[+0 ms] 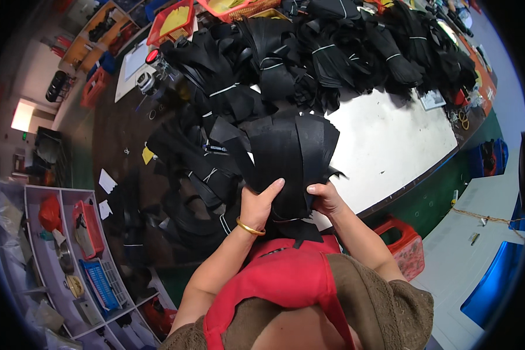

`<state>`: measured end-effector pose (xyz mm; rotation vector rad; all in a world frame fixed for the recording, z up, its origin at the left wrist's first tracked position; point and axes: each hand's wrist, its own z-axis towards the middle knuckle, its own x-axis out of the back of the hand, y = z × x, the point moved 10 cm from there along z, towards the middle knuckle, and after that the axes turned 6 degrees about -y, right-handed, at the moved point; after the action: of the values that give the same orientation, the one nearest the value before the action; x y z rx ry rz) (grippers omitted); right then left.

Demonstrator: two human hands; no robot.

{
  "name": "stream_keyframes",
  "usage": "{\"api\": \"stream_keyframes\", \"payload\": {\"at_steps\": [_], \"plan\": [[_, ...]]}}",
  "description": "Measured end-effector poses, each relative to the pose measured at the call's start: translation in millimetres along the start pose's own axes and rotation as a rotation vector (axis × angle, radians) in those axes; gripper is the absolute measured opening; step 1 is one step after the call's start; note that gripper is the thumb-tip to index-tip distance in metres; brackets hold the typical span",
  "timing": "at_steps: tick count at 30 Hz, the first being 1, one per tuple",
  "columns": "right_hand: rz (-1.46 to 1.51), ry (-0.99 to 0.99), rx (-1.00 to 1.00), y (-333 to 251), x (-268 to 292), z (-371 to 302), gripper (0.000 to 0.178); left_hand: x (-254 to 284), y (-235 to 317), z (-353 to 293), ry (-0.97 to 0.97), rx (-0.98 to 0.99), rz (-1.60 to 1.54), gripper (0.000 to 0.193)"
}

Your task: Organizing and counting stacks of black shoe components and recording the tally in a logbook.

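Observation:
Between my two hands is a bundle of black fabric strips (280, 151), held up in front of my red apron. My left hand (260, 203), with a gold bangle at the wrist, grips its left side, thumb lying on top. On the right side my right hand (326, 198) grips it the same way, thumb pressed against the strips. The fingers of both hands are hidden under the bundle. A pale tie shows across its near end. More black strips, some tied with white string, lie on the table just left of it, such as one tied bundle (213, 175).
Many tied black bundles (332, 58) are heaped along the far side of the table. A white board (396, 146) lies to the right. Red baskets (172, 23) stand at the back left. Shelves (58, 245) are at left, and a red stool (399, 245) is at right.

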<state>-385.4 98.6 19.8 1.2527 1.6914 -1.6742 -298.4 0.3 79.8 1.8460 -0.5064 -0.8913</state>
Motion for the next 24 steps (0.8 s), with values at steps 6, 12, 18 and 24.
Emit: {"api": "stream_keyframes", "payload": {"at_steps": [6,12,18,24], "plan": [[0.039,0.002,0.03,-8.0,-3.2,4.5,0.058,5.3,-0.2,2.7,0.064,-0.036,-0.065,0.04],[-0.106,0.098,0.032,-9.5,-10.5,11.8,0.061,18.7,0.7,4.8,0.087,-0.056,-0.175,0.04],[-0.146,0.074,-0.004,-3.5,-12.8,13.8,0.061,24.9,0.2,2.8,0.101,-0.053,-0.193,0.042],[-0.144,0.064,0.006,-2.6,-17.0,13.6,0.061,26.7,2.0,0.1,0.102,-0.059,-0.194,0.041]]}}
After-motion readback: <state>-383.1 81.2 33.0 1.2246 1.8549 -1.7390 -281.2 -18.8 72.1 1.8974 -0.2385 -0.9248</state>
